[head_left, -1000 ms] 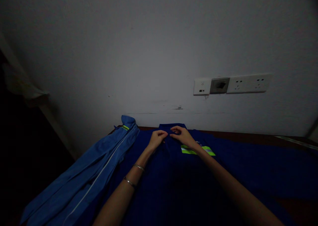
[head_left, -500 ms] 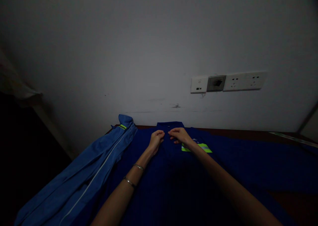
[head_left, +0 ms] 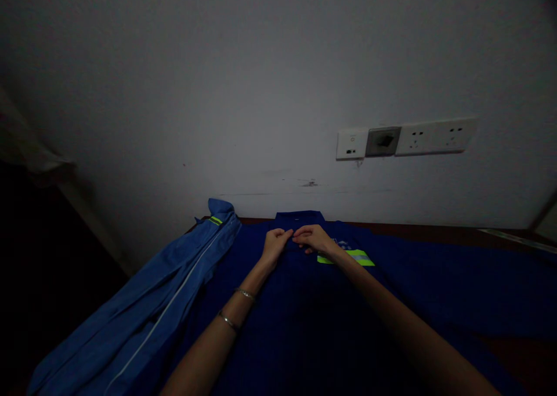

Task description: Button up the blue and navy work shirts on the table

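Lying across the tabletop [head_left: 400, 231], a dark blue garment [head_left: 282, 315] is seen spread out with its collar [head_left: 300, 216] at the far edge, right by the wall [head_left: 261, 94]. The left hand [head_left: 274, 247] and right hand [head_left: 316, 239] are both held over the front of it, just on the near side of the collar. Fingers are drawn in pretty narrow on both hands, and the fingertips are brought almost together. Whether any cloth is actually pinched can't be told, it's too dark and small there.

Two metallic bracelets [head_left: 228, 321] are worn on the left forearm. A yellow-green patch with a paler band [head_left: 364, 258] is set on the garment's front, partly covered by the right wrist, with some small light marking [head_left: 342, 244] just on its far side.

Over on the left, a lighter blue garment [head_left: 130, 320] is laid at a slant, overlapping the dark one's left side. A white line is run down its length, and a yellow-green strip [head_left: 214, 220] is seen near its far end.

Up on the wall to the right, a row of white sockets [head_left: 435, 136] is mounted, with one grey plate [head_left: 383, 141] included. Below that, to the left, dark scuffs [head_left: 310, 184] are left on the paint.
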`<action>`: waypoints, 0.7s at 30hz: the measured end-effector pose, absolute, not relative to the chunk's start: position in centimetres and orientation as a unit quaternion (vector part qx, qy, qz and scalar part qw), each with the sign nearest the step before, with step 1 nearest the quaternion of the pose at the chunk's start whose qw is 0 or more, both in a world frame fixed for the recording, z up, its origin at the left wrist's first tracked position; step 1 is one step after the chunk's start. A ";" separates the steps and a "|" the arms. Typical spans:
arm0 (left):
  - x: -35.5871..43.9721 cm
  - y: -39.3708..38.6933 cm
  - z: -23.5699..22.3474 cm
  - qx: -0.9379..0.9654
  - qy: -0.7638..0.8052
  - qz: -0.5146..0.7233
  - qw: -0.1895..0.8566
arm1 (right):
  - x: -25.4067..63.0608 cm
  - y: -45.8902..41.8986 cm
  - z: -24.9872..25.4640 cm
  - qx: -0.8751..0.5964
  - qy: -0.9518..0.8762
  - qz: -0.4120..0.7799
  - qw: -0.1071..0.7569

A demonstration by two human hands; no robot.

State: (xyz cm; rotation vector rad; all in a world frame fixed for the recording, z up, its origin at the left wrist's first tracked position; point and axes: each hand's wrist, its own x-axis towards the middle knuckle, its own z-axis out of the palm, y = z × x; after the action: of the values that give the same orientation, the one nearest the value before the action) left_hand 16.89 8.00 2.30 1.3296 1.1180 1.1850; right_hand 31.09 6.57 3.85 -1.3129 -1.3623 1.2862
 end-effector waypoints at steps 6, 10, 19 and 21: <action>15.8 8.8 2.9 0.595 0.448 0.496 0.446 | 30.7 6.0 4.0 -0.538 -0.504 0.541 0.404; 15.7 8.5 3.0 0.530 0.474 0.509 0.485 | 30.6 5.8 3.5 -0.511 -0.495 0.571 0.410; 16.9 7.0 3.1 0.378 0.463 0.548 0.585 | 29.5 5.4 3.5 -0.512 -0.456 0.572 0.450; 17.2 6.9 3.0 0.356 0.461 0.555 0.593 | 29.4 5.3 3.5 -0.515 -0.443 0.569 0.464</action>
State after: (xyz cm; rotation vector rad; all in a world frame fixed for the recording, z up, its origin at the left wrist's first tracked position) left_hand 17.22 6.93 2.99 0.8284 1.0719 1.2913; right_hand 29.36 5.31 3.51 -1.2660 -1.0875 1.3985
